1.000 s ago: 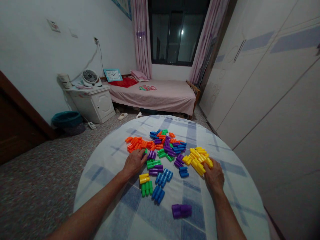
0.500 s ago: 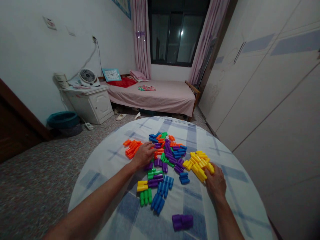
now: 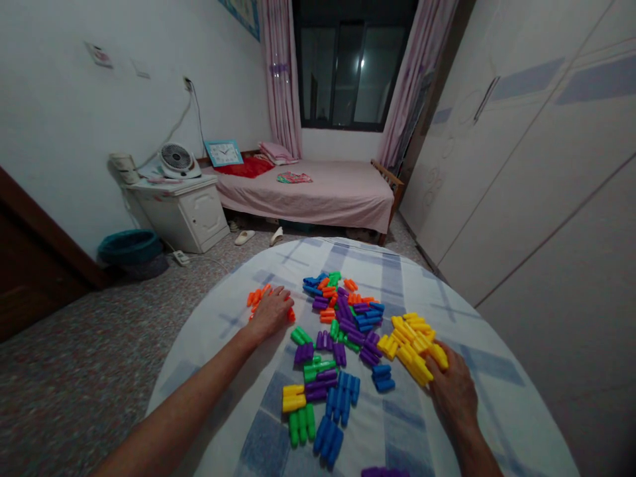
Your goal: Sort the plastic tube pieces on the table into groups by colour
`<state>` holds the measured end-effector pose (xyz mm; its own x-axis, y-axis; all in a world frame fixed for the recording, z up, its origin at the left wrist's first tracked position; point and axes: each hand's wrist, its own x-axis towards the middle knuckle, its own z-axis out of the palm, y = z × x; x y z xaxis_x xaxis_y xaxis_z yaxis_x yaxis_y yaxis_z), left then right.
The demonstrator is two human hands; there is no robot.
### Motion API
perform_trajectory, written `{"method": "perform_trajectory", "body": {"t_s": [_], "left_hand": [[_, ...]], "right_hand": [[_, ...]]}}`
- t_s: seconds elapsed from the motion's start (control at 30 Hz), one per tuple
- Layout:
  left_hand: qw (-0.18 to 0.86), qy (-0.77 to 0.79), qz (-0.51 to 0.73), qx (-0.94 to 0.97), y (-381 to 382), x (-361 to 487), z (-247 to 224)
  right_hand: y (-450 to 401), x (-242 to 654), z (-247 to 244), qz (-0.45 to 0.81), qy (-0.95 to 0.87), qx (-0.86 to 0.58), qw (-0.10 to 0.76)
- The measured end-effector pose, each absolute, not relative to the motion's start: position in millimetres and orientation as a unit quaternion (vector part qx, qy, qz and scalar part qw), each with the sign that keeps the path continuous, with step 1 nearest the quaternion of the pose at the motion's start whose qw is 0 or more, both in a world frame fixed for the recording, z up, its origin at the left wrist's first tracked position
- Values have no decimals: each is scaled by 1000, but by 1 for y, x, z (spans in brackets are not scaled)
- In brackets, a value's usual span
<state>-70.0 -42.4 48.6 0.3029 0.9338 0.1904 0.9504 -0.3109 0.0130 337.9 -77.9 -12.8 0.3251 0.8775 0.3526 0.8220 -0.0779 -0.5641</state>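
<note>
My left hand (image 3: 272, 313) is over the pile of orange plastic building blocks (image 3: 255, 296) at the left of the round table. Its fingers curl down around an orange block (image 3: 291, 316) that shows beside the fingertips. At the right, my right hand (image 3: 454, 387) rests against the heap of yellow building blocks (image 3: 410, 338), its fingers closed around a yellow block (image 3: 438, 356) at the near edge. Between the hands lies a mixed heap with purple blocks (image 3: 345, 315), blue blocks (image 3: 368, 318) and several orange and green ones.
Nearer me are joined blue blocks (image 3: 342, 396), green blocks (image 3: 302, 425) and a yellow block (image 3: 293, 398). A purple block (image 3: 385, 472) is cut off by the bottom edge. A checked cloth (image 3: 233, 397) covers the table. Beyond stand a bed (image 3: 318, 199) and a white cabinet (image 3: 186, 212).
My left hand has moved left from the mixed heap to the orange pile. My right hand stays at the yellow heap. The view has shifted, so the table's contents appear lower and further right.
</note>
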Motion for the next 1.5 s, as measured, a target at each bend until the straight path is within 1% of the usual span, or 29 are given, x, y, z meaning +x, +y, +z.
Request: {"method": "perform_trajectory", "body": {"t_s": [0.07,0.13,0.2,0.27,0.33,0.43,0.6,0.7,0.8,0.87,0.97,1.07,1.13,1.3,1.4,1.5], "left_hand": [[52,-593,-123,-794,-45,-67,50],[31,-587,-207,-782,-50,-56,48],[-15,-569,-294,-767,-55,-40,41],[-70,-558,-340,-754,-61,-25,32],[-108,-564,-353,-739,-64,-13,22],[-130,-570,-356,-729,-57,-5,14],[-97,-584,-350,-727,-11,-7,17],[-90,-611,-312,-722,24,-15,24],[-162,-602,-263,-737,46,-23,30],[-198,-582,-255,-747,50,-22,30],[-220,-554,-289,-749,41,-13,26],[-283,-506,-347,-737,23,-3,21],[-309,-501,-390,-708,12,-1,18],[-318,-525,-469,-635,-3,-1,11],[-327,-525,-485,-618,-6,3,3],[-312,-542,-508,-592,-7,6,-4]], "right_hand": [[-77,339,-15,40,-578,-734,356],[-76,340,-16,39,-579,-735,352],[-76,340,-17,39,-582,-735,346],[-75,341,-17,40,-583,-735,344],[-75,341,-17,43,-580,-737,345],[-75,342,-18,51,-584,-733,345],[-75,341,-18,60,-580,-738,340],[-76,340,-18,61,-579,-738,341],[-76,340,-18,61,-580,-736,344],[-75,341,-18,62,-583,-733,344],[-75,341,-18,66,-586,-733,340],[-76,340,-17,71,-581,-736,341],[-76,339,-17,75,-578,-735,346],[-77,344,-10,112,-543,-747,366],[-78,344,7,61,-560,-730,386],[-77,329,35,25,-614,-691,382]]}}
